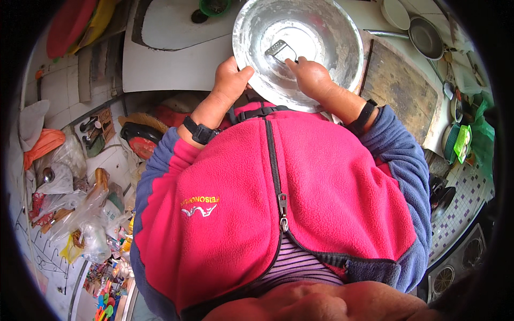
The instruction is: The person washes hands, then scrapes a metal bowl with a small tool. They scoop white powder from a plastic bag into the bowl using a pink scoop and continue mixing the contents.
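Note:
A wide, worn metal basin (339, 44) is in front of my body, tilted so that I look into it. My left hand (233, 78) grips its near-left rim, with the thumb on the inside of the wall. Inside the basin, my right hand (313, 76) holds the thin bent handle of a small tool with a slotted or perforated head, perhaps a grater or peeler (275, 47). The tool's head lies over the bright basin bottom. No food shows in the basin.
A sink (176, 24) with a green strainer (215, 7) is at upper left. To the right lie a stained chopping board (395, 88), a frying pan (426, 38) and a white bowl (395, 14). Plastic bags (86, 224) hang at left. A gas hob (453, 261) stands lower right.

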Demonstrator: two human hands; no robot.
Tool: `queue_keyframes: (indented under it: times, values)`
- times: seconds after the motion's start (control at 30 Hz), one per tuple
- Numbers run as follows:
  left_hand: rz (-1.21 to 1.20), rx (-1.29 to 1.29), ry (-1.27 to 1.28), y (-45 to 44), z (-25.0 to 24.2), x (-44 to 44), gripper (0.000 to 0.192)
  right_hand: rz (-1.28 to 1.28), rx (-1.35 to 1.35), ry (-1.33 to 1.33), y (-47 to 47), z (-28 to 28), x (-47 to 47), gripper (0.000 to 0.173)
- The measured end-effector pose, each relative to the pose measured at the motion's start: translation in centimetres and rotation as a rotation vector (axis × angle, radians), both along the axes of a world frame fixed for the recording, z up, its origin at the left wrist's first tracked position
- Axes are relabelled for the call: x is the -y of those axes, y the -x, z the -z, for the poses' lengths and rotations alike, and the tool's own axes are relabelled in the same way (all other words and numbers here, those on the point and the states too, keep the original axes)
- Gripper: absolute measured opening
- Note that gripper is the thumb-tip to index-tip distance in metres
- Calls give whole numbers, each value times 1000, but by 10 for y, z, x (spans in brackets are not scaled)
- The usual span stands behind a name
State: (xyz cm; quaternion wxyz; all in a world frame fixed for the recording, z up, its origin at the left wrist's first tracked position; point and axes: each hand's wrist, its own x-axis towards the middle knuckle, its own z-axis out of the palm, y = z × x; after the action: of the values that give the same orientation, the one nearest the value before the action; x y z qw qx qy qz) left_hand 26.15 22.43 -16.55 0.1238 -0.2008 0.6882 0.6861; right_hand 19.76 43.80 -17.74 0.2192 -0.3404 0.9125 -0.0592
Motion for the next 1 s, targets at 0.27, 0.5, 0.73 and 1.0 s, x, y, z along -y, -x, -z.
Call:
queue_keyframes:
  times: [0.27,0.5,0.73,1.0]
  values:
    - [-1,-27,13,1,0,2,19,-2,-26,43,8,10,3,35]
    - [-39,-77,43,1,5,6,19,-130,33,90,7,-8,-56,41]
    - [-88,54,25,-3,21,10,20,-149,34,-41,5,-18,-39,36]
    - [-189,-82,6,-4,46,5,22,-184,95,-261,5,-20,-27,32]
